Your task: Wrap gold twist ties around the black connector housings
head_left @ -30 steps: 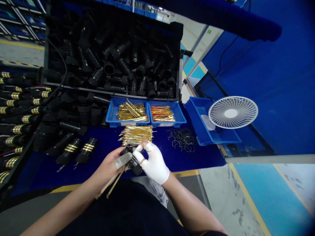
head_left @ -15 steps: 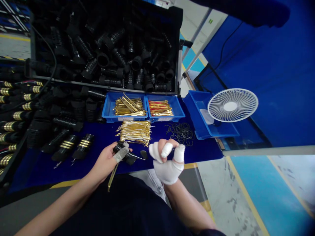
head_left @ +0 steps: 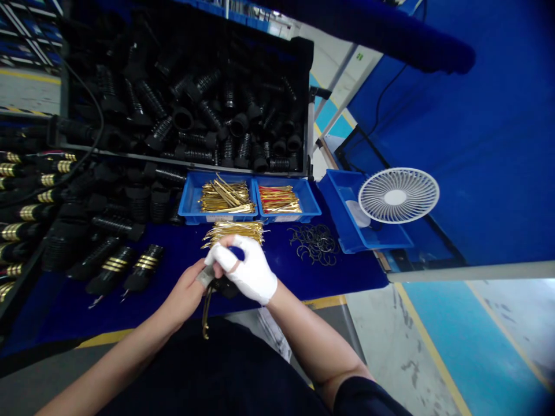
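Note:
My left hand (head_left: 187, 290), a grey wrap on its thumb, is closed around a black ribbed cylindrical part (head_left: 226, 287) near the front edge of the table. Gold metal strips (head_left: 205, 318) dangle below that hand. My right hand (head_left: 249, 270), in a white partial glove with wrapped fingers, reaches over the part. Its fingertips are pinched together against the left thumb; what they grip is hidden. Just beyond both hands lies a pile of gold and white strips (head_left: 236, 230), partly covered by the right hand.
Blue bins hold gold strips (head_left: 228, 196) and red-and-gold strips (head_left: 280, 199). Black rings (head_left: 316, 242) lie to the right, near a white fan (head_left: 399, 196). A big black crate (head_left: 309, 104) of ribbed parts stands behind. Gold-banded black parts (head_left: 145, 268) lie at left.
My right hand has moved left from beside the part to over it, now meeting my left hand. The hanging gold strips have shifted slightly right. The head view has tilted a little.

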A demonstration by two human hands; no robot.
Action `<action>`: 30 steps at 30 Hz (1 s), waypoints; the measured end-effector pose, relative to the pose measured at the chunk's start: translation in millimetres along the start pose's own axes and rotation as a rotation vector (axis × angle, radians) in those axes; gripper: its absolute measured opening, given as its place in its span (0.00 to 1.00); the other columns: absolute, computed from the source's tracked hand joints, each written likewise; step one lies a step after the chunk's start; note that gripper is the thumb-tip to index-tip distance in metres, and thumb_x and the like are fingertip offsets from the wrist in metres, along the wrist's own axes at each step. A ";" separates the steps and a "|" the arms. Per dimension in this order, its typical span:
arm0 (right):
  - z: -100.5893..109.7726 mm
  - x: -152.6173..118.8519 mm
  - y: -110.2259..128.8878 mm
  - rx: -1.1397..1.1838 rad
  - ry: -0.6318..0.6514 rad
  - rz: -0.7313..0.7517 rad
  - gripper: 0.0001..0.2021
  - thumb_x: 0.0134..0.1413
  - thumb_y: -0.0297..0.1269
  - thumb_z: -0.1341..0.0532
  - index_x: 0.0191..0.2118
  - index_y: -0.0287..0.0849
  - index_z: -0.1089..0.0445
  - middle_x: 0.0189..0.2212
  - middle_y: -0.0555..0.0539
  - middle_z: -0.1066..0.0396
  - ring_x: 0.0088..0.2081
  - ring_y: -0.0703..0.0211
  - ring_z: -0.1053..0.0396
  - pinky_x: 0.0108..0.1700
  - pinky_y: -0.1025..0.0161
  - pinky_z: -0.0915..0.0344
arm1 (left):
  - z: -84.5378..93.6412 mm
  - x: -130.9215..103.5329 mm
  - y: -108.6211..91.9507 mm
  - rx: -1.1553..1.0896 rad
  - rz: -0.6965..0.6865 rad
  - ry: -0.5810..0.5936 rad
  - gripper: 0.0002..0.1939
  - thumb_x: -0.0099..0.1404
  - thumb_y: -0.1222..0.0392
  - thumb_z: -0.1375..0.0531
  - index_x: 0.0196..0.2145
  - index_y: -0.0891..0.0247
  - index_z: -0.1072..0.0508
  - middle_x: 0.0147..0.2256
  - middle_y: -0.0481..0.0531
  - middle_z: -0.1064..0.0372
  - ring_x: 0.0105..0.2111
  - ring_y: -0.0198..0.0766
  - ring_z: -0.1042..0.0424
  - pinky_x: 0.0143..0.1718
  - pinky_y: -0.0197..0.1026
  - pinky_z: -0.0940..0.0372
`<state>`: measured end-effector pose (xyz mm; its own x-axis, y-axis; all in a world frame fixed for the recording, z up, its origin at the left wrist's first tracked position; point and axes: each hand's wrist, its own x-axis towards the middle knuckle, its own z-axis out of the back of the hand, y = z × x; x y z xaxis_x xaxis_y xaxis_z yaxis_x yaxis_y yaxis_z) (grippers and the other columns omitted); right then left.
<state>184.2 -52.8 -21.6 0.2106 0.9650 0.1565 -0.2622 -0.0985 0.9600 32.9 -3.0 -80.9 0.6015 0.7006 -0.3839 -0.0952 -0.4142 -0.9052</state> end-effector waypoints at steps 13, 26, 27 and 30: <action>32.7 129.4 -20.4 -1.067 0.255 0.081 0.16 0.61 0.32 0.40 0.53 0.49 0.26 0.47 0.46 0.22 0.48 0.49 0.24 0.50 0.57 0.30 | 8.7 -17.2 -18.8 -0.458 0.228 0.037 0.17 0.58 0.54 0.29 0.44 0.62 0.20 0.41 0.58 0.19 0.44 0.49 0.21 0.48 0.47 0.28; 146.7 116.3 -69.3 -1.023 -0.109 -0.140 0.07 0.58 0.30 0.38 0.42 0.42 0.24 0.42 0.41 0.22 0.45 0.49 0.26 0.51 0.57 0.33 | 13.8 -7.0 -52.9 -0.670 0.312 0.011 0.20 0.65 0.42 0.38 0.38 0.64 0.24 0.30 0.52 0.28 0.27 0.39 0.26 0.33 0.48 0.23; 147.8 118.4 -74.0 -1.005 -0.119 -0.143 0.06 0.56 0.29 0.37 0.39 0.42 0.24 0.40 0.41 0.22 0.44 0.49 0.25 0.51 0.56 0.33 | 11.5 -6.5 -55.5 -0.699 0.303 0.000 0.19 0.67 0.43 0.39 0.36 0.65 0.24 0.31 0.51 0.28 0.27 0.38 0.27 0.35 0.49 0.23; 144.3 116.8 -78.1 -0.918 -0.214 -0.100 0.08 0.56 0.27 0.40 0.41 0.41 0.26 0.43 0.40 0.23 0.46 0.49 0.26 0.52 0.56 0.34 | 5.4 -4.8 -60.2 -0.739 0.327 -0.094 0.18 0.70 0.46 0.42 0.37 0.65 0.24 0.33 0.52 0.27 0.29 0.40 0.25 0.37 0.49 0.22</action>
<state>365.2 32.5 -44.8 0.4166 0.8844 0.2104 -0.8528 0.3001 0.4273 31.4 21.7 -25.6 0.5614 0.5102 -0.6515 0.3139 -0.8598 -0.4029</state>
